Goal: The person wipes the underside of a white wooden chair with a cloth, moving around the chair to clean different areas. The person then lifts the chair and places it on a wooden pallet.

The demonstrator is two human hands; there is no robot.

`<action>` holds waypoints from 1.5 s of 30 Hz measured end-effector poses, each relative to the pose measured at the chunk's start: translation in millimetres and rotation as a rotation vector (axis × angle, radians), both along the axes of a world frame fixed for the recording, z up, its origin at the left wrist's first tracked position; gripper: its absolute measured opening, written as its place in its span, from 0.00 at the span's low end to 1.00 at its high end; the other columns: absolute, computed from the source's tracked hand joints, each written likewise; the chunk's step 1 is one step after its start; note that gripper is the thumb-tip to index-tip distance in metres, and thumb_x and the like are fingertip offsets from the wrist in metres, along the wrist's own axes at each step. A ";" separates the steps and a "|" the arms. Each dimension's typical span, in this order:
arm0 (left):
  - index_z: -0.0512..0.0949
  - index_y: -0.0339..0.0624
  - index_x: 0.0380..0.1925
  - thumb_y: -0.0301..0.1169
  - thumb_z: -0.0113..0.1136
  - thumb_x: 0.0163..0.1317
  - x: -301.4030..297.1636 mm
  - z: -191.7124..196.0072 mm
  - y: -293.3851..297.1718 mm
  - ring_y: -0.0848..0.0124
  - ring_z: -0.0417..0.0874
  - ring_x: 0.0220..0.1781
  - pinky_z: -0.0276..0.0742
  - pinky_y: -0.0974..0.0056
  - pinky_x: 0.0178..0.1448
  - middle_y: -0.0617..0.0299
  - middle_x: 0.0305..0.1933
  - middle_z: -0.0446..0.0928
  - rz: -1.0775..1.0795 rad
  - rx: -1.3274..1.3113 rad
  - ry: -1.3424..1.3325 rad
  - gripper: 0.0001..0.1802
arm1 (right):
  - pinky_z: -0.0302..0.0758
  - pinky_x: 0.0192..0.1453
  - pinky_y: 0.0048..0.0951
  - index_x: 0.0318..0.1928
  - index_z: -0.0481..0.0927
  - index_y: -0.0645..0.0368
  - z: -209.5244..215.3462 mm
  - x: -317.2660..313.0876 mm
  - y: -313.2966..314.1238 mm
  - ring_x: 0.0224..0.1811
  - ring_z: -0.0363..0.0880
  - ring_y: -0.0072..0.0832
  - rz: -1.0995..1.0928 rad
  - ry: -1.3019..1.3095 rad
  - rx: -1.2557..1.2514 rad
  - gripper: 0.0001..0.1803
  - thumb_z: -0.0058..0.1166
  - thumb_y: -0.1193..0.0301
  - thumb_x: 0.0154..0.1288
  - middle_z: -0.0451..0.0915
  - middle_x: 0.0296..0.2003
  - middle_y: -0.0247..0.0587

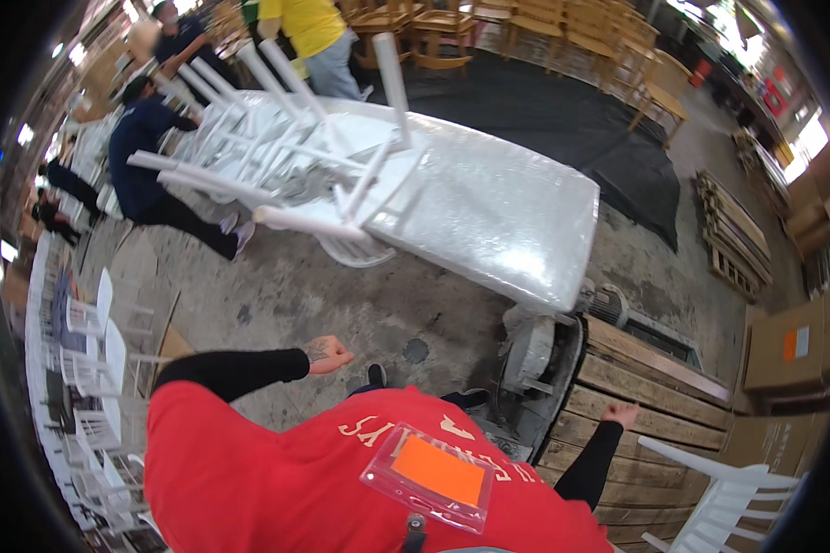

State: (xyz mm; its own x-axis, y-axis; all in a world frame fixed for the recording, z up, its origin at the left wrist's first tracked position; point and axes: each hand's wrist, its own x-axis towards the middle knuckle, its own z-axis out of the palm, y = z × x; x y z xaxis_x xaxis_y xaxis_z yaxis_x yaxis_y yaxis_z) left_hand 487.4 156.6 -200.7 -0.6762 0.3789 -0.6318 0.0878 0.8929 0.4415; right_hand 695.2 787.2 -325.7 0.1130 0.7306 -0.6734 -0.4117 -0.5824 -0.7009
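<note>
My left hand (329,354), below a black sleeve, is closed in a loose fist over the concrete floor, with nothing visible in it. Out to the right, my right hand (621,415) is also curled closed over a wooden slatted platform (609,392), and no object shows in it. Nearest to that hand is a white spindle-back chair (733,498) at the lower right. In front of me stands a long table (498,207) with a shiny, plastic-like top. White chairs (341,152) lie on its left part with their legs sticking up.
A person in dark clothes (148,152) leans at the table's left end; another in a yellow shirt (306,28) stands behind it. White chairs (111,359) line the left side. A motor (607,302), pallets (733,235) and cardboard boxes (788,350) are on the right.
</note>
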 end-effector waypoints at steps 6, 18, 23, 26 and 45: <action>0.76 0.42 0.21 0.40 0.59 0.66 64.3 -72.4 -76.1 0.70 0.76 0.18 0.75 0.59 0.27 0.60 0.18 0.76 1.124 0.457 -0.061 0.18 | 0.69 0.21 0.33 0.32 0.74 0.50 -22.6 -197.8 -182.7 0.17 0.67 0.27 0.895 0.111 0.159 0.07 0.51 0.64 0.69 0.69 0.23 0.31; 0.73 0.45 0.23 0.45 0.60 0.73 -26.5 -27.6 -193.0 0.69 0.78 0.16 0.74 0.62 0.22 0.62 0.17 0.75 1.450 0.841 0.218 0.22 | 0.82 0.34 0.36 0.61 0.67 0.56 62.5 -403.3 -430.8 0.30 0.82 0.33 1.695 0.199 0.251 0.20 0.53 0.68 0.73 0.81 0.37 0.46; 0.75 0.44 0.27 0.58 0.48 0.75 -105.3 41.5 -253.6 0.63 0.85 0.27 0.84 0.55 0.35 0.59 0.25 0.81 1.359 1.051 0.314 0.30 | 0.80 0.43 0.43 0.64 0.65 0.55 58.2 -498.3 -443.4 0.42 0.79 0.35 1.531 0.086 0.267 0.23 0.51 0.60 0.75 0.77 0.48 0.45; 0.75 0.39 0.51 0.64 0.42 0.74 -146.6 77.8 -289.1 0.54 0.85 0.51 0.82 0.46 0.53 0.48 0.50 0.80 1.346 1.268 0.193 0.35 | 0.79 0.41 0.42 0.65 0.64 0.55 41.6 -532.2 -470.4 0.45 0.80 0.38 1.541 0.003 0.238 0.27 0.51 0.55 0.73 0.78 0.49 0.47; 0.57 0.33 0.73 0.41 0.47 0.74 -467.3 33.3 -364.8 0.52 0.86 0.45 0.88 0.45 0.47 0.28 0.60 0.74 0.958 0.907 -1.247 0.33 | 0.82 0.25 0.46 0.43 0.77 0.78 1.8 -590.2 -533.7 0.31 0.86 0.51 1.272 -0.322 0.483 0.38 0.50 0.43 0.73 0.81 0.37 0.66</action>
State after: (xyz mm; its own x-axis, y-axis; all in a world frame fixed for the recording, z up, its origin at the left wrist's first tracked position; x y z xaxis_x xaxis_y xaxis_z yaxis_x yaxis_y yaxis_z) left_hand 20.1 -208.2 -167.4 -0.1874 0.6632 -0.7246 -0.9816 -0.0981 0.1641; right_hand 105.0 253.4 -323.9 -0.6952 0.5973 -0.4000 0.4252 -0.1070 -0.8988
